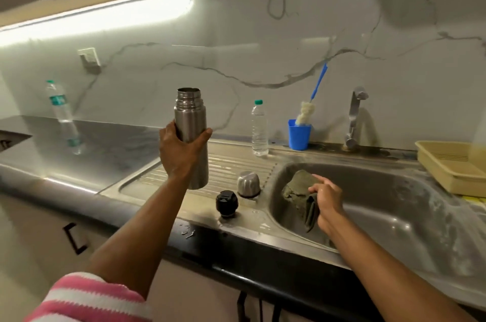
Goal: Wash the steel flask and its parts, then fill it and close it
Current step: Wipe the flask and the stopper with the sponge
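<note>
Steel flask (pixel 191 127) — within left fingers (pixel 207 133)

The left arm reaches up and forward from a pink-and-white striped sleeve (pixel 89 298), forearm bare, and the left hand (pixel 178 149) is raised above the counter with its back toward the camera, fingers and thumb curled round the lower body of the upright steel flask (pixel 191 135). The right arm comes in bare from the lower right and stretches toward the sink, wrist slightly bent. The right hand (pixel 328 197) is low over the basin, its fingers closed on a folded grey-green cloth (pixel 299 190), forefinger partly extended along the top.
</note>
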